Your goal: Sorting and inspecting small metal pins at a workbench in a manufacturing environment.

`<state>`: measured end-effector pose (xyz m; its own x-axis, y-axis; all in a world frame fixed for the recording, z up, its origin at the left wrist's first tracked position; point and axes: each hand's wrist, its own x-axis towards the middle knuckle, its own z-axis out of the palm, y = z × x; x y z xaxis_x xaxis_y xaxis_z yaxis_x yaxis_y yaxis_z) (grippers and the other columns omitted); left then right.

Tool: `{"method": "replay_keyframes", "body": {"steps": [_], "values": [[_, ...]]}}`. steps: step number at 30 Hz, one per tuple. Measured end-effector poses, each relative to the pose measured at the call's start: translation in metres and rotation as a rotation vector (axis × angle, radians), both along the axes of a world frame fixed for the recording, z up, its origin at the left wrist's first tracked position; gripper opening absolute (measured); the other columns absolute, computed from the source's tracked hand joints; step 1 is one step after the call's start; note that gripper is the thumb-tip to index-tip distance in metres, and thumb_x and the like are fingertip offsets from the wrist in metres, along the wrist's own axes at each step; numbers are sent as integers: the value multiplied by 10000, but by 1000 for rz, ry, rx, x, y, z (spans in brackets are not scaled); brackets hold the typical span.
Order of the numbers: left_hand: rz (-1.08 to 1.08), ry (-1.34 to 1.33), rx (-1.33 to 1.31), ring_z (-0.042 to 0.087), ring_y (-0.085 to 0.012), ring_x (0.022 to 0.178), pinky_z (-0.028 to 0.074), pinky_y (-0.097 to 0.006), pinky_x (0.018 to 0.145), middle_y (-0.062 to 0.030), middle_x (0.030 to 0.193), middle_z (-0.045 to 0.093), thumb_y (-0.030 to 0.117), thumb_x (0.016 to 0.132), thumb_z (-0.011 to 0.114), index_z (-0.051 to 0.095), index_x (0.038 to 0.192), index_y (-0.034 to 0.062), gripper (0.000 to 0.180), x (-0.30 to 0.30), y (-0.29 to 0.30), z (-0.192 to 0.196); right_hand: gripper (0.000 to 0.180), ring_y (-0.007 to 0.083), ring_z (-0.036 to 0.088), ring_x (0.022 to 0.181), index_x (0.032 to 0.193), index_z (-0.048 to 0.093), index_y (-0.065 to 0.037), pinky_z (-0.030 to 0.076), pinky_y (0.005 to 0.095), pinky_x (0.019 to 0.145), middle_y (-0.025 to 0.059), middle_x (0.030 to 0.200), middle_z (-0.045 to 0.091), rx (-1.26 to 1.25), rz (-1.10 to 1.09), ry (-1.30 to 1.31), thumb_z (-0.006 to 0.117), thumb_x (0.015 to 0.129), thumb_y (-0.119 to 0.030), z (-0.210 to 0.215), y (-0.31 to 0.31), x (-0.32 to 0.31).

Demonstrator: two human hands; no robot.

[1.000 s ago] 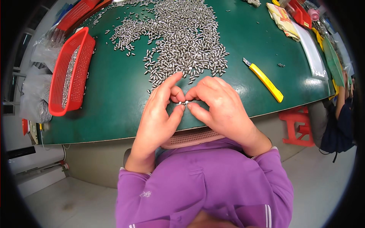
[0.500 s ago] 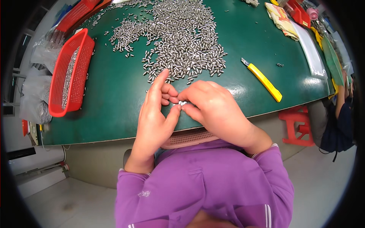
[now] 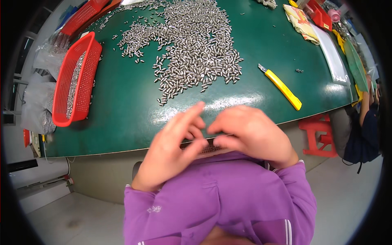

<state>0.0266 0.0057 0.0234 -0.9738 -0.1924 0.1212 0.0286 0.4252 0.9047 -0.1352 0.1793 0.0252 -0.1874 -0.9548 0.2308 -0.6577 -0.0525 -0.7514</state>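
Note:
My left hand point(image 3: 171, 151) and my right hand point(image 3: 253, 134) meet over the near edge of the green table point(image 3: 122, 114), close to my purple top. Both are blurred by motion. The left hand's fingers are stretched and apart, with its thumb against the right hand's curled fingers. Whether a piece sits between the fingertips is hidden. Under the hands a dark dotted strip point(image 3: 210, 148) shows at the table edge. A wide pile of small silver metal pieces point(image 3: 196, 49) lies on the table beyond the hands.
A red mesh basket point(image 3: 75, 81) with metal pieces stands at the left, and another red basket point(image 3: 83, 14) lies behind it. A yellow utility knife point(image 3: 281, 86) lies at the right. A red stool point(image 3: 316, 134) and another person point(image 3: 363, 126) are past the table's right edge.
Both hands have drawn back from the pile toward my body and now sit over the table's near edge. The small metal piece seen between the fingertips before is no longer visible.

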Motion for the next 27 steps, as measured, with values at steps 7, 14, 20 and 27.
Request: {"method": "replay_keyframes", "body": {"steps": [7,14,20,27], "values": [[542,19,-482,563,-215,807,510,-355,739,-131,1088,595,29,823,780,564,1359,-2,579,-18,-28,-18,266,355,624,994,1105,675,-31,511,448,875,137,1058,633,-59,-618,273,735,850,-73,-11,-12,-22],[391,100,-376,566,-146,814,518,-287,741,-75,1054,592,-73,822,743,624,1304,23,505,-39,-8,-23,272,379,621,998,1132,654,-12,520,464,866,162,1055,626,-156,-429,229,674,862,1,-24,-33,-7],[266,132,-295,616,-230,853,543,-362,773,-150,1124,591,-112,839,682,557,1371,2,558,-43,-1,-26,294,379,621,1008,1142,641,-16,514,464,878,164,1073,640,-222,-321,82,653,854,36,-27,-38,0],[277,190,-250,597,-139,897,520,-285,822,-63,1086,633,-126,833,688,582,1412,42,612,-40,-1,-32,231,355,614,972,1065,644,-23,506,452,861,134,1010,624,-182,-396,155,689,840,8,-26,-31,-1]]}}
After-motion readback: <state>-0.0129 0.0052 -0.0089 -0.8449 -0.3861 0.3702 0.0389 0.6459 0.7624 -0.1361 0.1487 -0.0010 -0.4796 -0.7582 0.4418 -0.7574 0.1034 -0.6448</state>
